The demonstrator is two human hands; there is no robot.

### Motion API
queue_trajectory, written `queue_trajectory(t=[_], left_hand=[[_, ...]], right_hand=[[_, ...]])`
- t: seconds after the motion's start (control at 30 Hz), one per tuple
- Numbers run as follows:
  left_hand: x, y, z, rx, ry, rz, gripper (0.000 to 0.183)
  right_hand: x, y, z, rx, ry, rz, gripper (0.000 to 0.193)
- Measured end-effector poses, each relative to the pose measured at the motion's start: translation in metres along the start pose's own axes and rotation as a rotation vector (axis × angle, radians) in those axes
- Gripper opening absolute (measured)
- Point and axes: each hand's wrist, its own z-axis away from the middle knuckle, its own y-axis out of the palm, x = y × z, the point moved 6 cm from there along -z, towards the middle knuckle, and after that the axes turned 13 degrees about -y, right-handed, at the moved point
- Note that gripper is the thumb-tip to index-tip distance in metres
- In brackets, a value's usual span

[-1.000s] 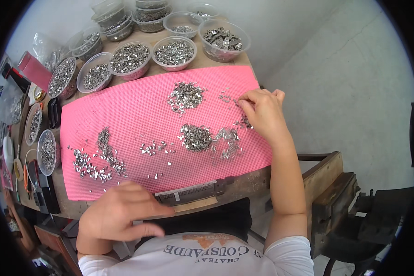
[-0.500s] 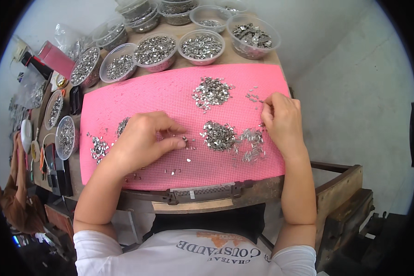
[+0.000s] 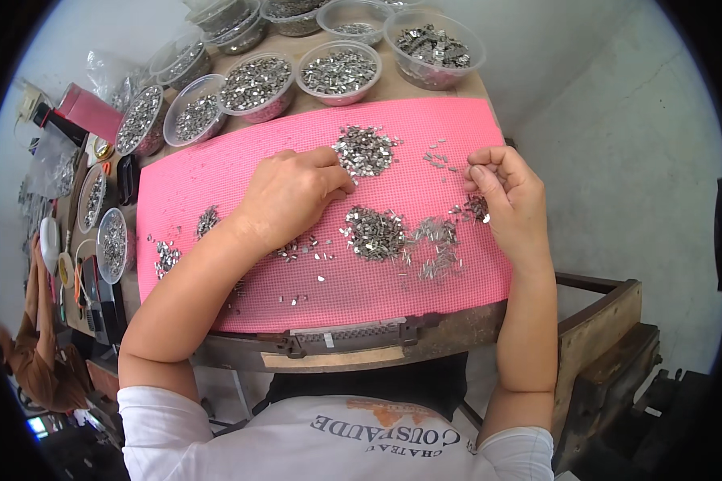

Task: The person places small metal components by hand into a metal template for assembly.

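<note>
The left hand (image 3: 297,191) has shifted to the far mound of small silver metal pieces (image 3: 367,152), putting these within reach; its fingers are bent, any hold hidden. Near the right edge of the wooden counter (image 3: 467,327), the right hand (image 3: 512,196) has its fingers almost together, grip unclear.

White shirt (image 3: 273,445), below the pink mat (image 3: 200,168): dark printed lettering (image 3: 385,437), all capitals, upside down in view. One big curved word; smaller word on its side away from the mat; orange-brown print (image 3: 385,413) on the side nearer the mat. Lit screen (image 3: 37,427), beyond the mat's lower-left corner: too small to read.
</note>
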Motion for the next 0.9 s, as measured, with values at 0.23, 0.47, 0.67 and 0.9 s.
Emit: queue_trajectory(t=[0.23,0.47,0.67,0.9], left_hand=[[-0.009,0.0,0.004,0.028,-0.025,-0.1,0.012],[-0.023,0.009,0.047,0.488,-0.588,1.246,0.012],[-0.04,0.005,0.075,0.525,-0.636,1.246,0.011],[-0.071,0.008,0.112,0.26,-0.41,0.802,0.01]], right_hand=[[0.011,0.002,0.004,-0.025,0.079,-0.151,0.008],[0.026,0.007,0.053,-0.023,0.126,-0.311,0.011],[0.043,0.017,0.098,-0.072,0.168,-0.415,0.011],[0.07,0.043,0.14,0.087,-0.229,0.229,0.007]])
